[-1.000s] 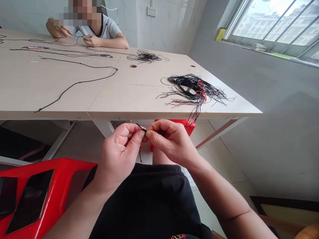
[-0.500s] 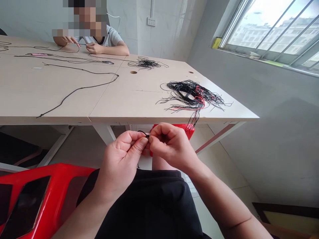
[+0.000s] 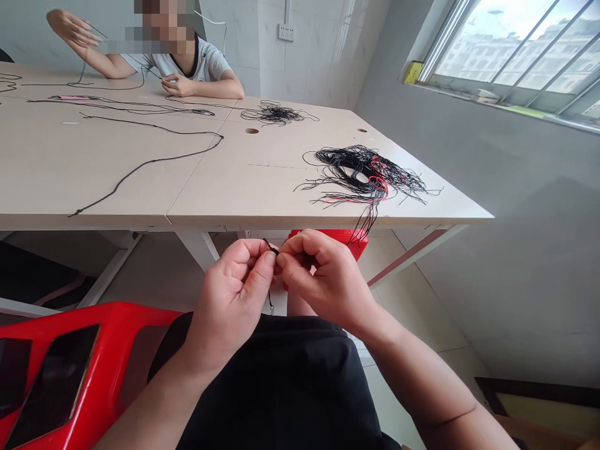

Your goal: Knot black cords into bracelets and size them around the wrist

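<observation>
1) The left hand (image 3: pixel 237 294) pinches a short length of dark twisted cord (image 3: pixel 271 247), thumb and forefinger clamped together on it
2) The right hand (image 3: pixel 323 281) meets it from the other side, thumb and forefinger closed on the same cord; the fingertips of the 2 hands almost touch, and the bit of cord between them is mostly hidden
3) This cord is held in the air above the lap, on the near side of the surface (image 3: pixel 234 194); 1 part shows over the left forefinger and a thin end hangs below the hands
4) Past the hands, on the right part of the surface, lies a looped bundle of black cords (image 3: pixel 340 159) with a red strand (image 3: pixel 379 181) in it; several ends droop over the near edge
5) Farther back is a loose black tangle (image 3: pixel 276 112), near 1 round hole (image 3: pixel 252 131)
6) On the left, 1 long dark cord (image 3: pixel 150 161) lies in a bend, reaching close to the near edge
7) Across the surface, a co-worker in a grey top has 1 hand raised (image 3: pixel 72 28) and the other hand (image 3: pixel 177 85) low by the surface, with thin cord at both
</observation>
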A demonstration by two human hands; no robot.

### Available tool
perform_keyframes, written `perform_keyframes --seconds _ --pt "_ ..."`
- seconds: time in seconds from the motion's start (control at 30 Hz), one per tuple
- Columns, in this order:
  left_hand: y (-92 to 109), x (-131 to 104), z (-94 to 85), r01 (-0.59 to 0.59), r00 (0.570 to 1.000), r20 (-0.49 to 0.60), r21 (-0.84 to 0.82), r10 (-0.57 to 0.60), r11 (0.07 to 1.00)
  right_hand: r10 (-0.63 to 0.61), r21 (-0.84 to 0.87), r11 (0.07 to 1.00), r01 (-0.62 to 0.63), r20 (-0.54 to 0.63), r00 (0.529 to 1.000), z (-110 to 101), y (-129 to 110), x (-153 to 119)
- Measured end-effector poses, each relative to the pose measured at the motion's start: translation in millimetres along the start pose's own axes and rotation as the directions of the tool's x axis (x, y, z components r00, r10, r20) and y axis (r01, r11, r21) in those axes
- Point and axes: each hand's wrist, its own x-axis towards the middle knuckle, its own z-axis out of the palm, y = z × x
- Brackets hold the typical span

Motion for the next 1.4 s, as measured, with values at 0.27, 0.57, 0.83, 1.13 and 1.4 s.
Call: perform_keyframes --seconds 0.27,0.57,0.83,1.13,1.4 --pt "-0.3 -0.4 5.4 -0.266 0.955 -0.055 0.284 0.293 0.921 -0.151 -0.179 0.976 0.122 -0.161 0.975 12.9 7.4 -4.9" --pt "8.0 4.0 -4.9 0.274 0.960 0.137 -0.627 -0.244 0.729 -0.191 0.157 0.966 0.207 -0.111 0.975 5.6 -1.5 -13.1" --pt "14.7 0.9 -7.8 0.412 0.907 0.283 -0.757 -0.313 0.507 -0.013 0.287 0.958 0.021 -0.027 1.000 0.5 -13.5 -8.3" --pt "5.6 1.2 -10.4 0.394 0.919 0.300 -0.673 -0.256 0.626 0.093 0.141 0.985 -0.105 0.086 0.992 -8.4 -19.5 -4.8" --pt "5.3 0.6 -13.4 0.412 0.910 0.317 -0.634 -0.265 0.655 -0.008 0.007 1.000 0.008 0.103 0.995 -12.2 -20.8 1.9"
